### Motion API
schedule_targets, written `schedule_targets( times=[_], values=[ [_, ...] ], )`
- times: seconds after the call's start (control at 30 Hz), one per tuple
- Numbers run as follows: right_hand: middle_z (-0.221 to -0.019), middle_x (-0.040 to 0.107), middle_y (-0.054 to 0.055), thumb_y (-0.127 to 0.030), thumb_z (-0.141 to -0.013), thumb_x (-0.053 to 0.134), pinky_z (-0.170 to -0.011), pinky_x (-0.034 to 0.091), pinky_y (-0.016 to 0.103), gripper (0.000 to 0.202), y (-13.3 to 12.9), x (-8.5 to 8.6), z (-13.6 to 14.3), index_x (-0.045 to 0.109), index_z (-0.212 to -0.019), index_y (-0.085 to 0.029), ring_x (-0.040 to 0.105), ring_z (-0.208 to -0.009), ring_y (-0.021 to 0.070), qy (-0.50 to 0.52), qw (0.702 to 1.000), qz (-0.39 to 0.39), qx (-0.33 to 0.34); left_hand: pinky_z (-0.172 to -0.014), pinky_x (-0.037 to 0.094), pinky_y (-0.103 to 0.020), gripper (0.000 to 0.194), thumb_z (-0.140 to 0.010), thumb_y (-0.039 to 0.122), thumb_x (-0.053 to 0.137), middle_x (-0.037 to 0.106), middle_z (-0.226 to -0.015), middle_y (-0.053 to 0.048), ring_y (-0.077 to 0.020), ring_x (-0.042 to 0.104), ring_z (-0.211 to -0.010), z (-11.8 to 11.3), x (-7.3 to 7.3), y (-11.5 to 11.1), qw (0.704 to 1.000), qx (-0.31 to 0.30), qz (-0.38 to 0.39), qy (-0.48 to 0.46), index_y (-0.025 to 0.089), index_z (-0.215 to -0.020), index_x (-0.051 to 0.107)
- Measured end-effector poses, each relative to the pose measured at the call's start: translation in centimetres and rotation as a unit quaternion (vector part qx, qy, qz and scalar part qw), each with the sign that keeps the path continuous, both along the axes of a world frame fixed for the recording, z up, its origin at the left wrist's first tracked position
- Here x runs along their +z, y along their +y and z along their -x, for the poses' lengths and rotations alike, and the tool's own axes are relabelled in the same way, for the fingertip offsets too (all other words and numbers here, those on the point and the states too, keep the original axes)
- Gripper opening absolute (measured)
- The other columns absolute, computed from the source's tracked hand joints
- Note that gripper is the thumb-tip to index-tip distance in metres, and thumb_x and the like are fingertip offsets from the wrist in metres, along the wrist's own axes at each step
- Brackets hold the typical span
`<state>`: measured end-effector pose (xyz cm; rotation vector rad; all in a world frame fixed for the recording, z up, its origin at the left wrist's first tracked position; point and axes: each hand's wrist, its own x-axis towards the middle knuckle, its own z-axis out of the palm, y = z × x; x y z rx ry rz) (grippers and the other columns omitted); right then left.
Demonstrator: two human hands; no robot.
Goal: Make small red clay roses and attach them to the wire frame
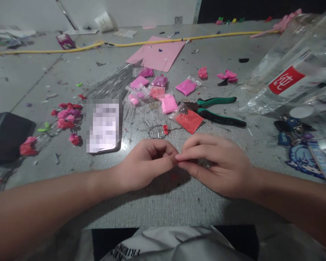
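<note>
My left hand (152,161) and my right hand (216,163) meet fingertip to fingertip over the front of the grey table. Thumb and fingers are pinched together on both; whatever lies between the tips is too small or hidden to make out. Just beyond them is a small wire frame (156,132) with a red clay piece (165,129) beside it. A bag of red clay (189,121) lies behind my right hand, close to green-handled pliers (220,117). Farther back are several small bags of pink and purple clay (168,103).
A phone (104,125) and pink-red clay flowers on wires (67,115) lie at the left. Thin wires (111,81) fan toward a pink sheet (163,52). A yellow cord (141,43) crosses the back. Clear plastic bottles (288,79) are at the right.
</note>
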<state>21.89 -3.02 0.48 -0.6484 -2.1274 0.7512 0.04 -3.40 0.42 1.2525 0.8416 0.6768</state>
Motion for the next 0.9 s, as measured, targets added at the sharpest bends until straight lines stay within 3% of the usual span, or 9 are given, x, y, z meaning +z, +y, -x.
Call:
schedule_targets(
  times=[0.4, 0.63, 0.77, 0.9],
  values=[
    [-0.097, 0.073, 0.006, -0.01, -0.094, 0.064, -0.074, 0.059, 0.024, 0.02, 0.11, -0.16, -0.09, 0.074, -0.107, -0.02, 0.069, -0.082, 0.0124, -0.007, 0.999, -0.052, 0.003, -0.042, 0.027, -0.016, 0.019, -0.093, 0.022, 0.067, 0.049, -0.056, 0.007, -0.0035, 0.037, -0.048, -0.03, -0.34, 0.06, 0.999, -0.004, 0.031, -0.013, 0.011, -0.077, 0.067],
    [-0.098, 0.074, 0.008, -0.008, -0.094, 0.065, -0.079, 0.058, 0.02, 0.016, 0.03, -0.6, -0.08, 0.075, -0.106, -0.011, 0.068, -0.085, 0.0103, -0.012, 0.995, -0.1, -0.006, -0.046, 0.03, -0.015, 0.021, -0.09, 0.02, 0.067, 0.049, -0.057, 0.007, -0.0035, 0.039, -0.051, -0.11, 0.02, 0.08, 0.999, -0.012, 0.032, 0.026, 0.012, -0.072, 0.063],
    [-0.095, 0.073, 0.007, -0.009, -0.093, 0.067, -0.076, 0.056, 0.018, 0.013, -0.05, -0.53, 0.06, 0.075, -0.102, -0.011, 0.067, -0.082, 0.009, -0.015, 0.998, -0.067, -0.003, -0.048, 0.032, -0.016, 0.022, -0.086, 0.019, 0.069, 0.048, -0.057, 0.007, -0.004, 0.039, -0.052, -0.15, -0.07, 0.02, 1.0, 0.0, 0.015, 0.027, 0.013, -0.067, 0.059],
    [-0.088, 0.073, 0.004, -0.01, -0.092, 0.07, -0.072, 0.054, 0.018, 0.008, 0.04, -0.17, 0.27, 0.075, -0.097, -0.012, 0.066, -0.077, 0.0083, -0.008, 1.0, 0.021, -0.006, -0.049, 0.032, -0.017, 0.017, -0.084, 0.02, 0.069, 0.047, -0.058, 0.007, -0.0048, 0.04, -0.053, -0.18, -0.03, -0.09, 0.998, 0.01, -0.011, 0.056, 0.013, -0.069, 0.062]
  ],
)
